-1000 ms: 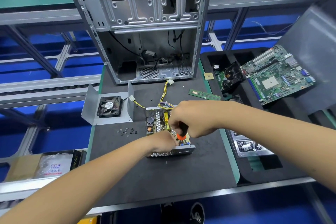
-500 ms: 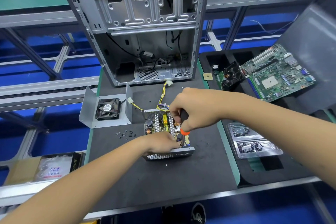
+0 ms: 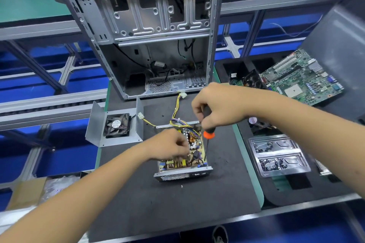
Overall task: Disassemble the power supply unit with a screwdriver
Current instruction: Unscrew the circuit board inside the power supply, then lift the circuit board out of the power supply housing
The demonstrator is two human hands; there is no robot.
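Grey steel cover (image 3: 116, 124) with its one fan (image 3: 117, 125) lies off at the left of the bench (image 3: 177, 203); beside it the left hand (image 3: 169, 147) pinches into the open power supply unit (image 3: 183, 156). At its right edge the right hand (image 3: 217, 104) grips one screwdriver (image 3: 207, 132), tip down by the circuit board (image 3: 177, 162). Likely a board screw is being worked, and next comes lifting the board.

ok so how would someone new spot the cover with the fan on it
Start at the big open computer case standing at the back of the black mat. Just in front of its left corner lies a bent grey metal cover, the only piece holding a black fan.
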